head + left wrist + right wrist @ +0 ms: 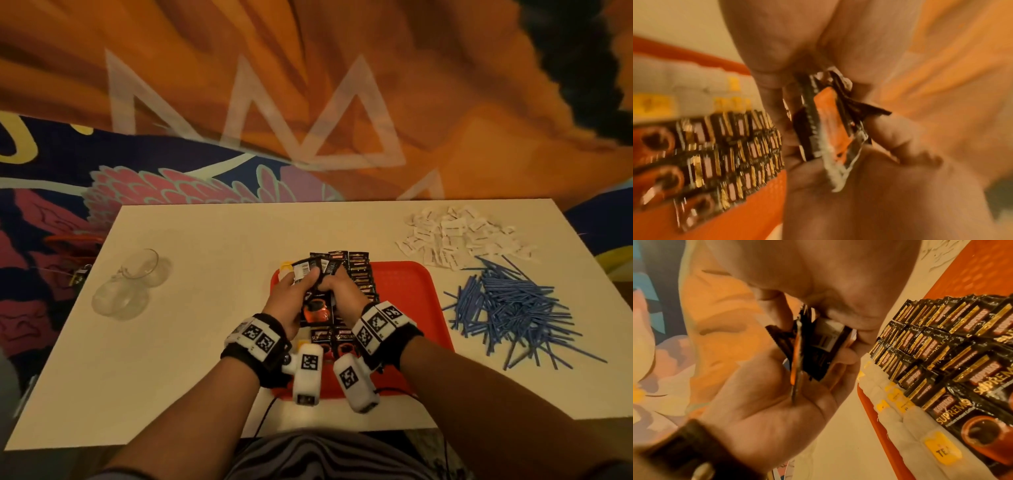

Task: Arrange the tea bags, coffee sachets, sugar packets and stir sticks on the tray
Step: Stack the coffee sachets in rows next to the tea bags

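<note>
While both hands (318,291) hide sachets (358,270), glasses (128,284) stand apart.

The red plastic tray (411,284) is partly hidden beneath both forearms and the rows of black coffee sachets (359,274). The white paper tea bags (684,91), beside those rows, blur in the left wrist view; their yellow labels are unreadable there.

Lounge-type rm: mural wall (445,102), white table (205,240).

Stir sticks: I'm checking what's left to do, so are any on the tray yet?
No, the blue stir sticks lie heaped on the table right of the tray.
</note>
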### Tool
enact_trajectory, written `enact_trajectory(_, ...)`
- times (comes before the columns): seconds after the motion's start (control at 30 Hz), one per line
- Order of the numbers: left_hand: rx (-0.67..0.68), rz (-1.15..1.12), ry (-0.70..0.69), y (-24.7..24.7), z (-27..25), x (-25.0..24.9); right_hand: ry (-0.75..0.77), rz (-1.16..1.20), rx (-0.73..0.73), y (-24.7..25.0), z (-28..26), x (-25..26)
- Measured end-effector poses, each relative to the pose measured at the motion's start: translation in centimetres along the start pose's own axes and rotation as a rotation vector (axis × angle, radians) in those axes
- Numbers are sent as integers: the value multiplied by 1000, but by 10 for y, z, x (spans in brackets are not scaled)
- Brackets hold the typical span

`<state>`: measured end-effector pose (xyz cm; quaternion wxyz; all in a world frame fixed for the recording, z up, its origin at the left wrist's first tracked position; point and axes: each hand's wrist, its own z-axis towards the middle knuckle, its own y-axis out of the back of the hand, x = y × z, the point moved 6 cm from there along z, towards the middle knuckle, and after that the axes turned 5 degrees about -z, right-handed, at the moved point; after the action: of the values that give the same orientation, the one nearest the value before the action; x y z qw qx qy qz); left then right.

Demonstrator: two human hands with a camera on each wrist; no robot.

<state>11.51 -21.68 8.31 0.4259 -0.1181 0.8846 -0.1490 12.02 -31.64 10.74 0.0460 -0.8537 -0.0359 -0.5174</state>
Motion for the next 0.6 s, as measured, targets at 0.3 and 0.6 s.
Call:
enact_trajectory(0.3, 157, -227, 205, -24, -11, 9, 30, -575, 128, 30, -2, 2)
enact_trajectory(0.6, 119, -266, 152, -27, -14, 4, 290, -751, -26, 48, 7, 24)
